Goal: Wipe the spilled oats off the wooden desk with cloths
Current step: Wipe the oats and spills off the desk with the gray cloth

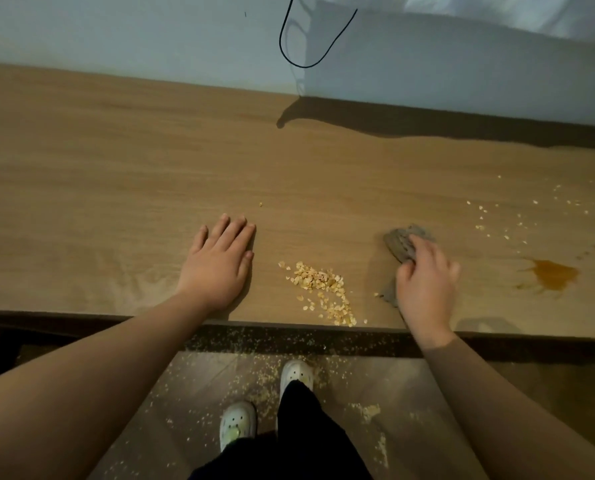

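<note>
1. The right hand (425,282) grips a grey cloth (401,244); the left hand (219,263) lies flat, fingers straight, on the wooden desk (116,168).
2. An oat pile (323,289) sits by the front edge, between the hands.
3. Sweeping forward likely scatters more onto the floor (185,393); the orange stain (554,275), possibly wet, could smear.

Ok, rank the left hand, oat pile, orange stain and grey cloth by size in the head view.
Left hand; oat pile; then orange stain and grey cloth, unranked: the right hand hides much of the cloth.
</note>
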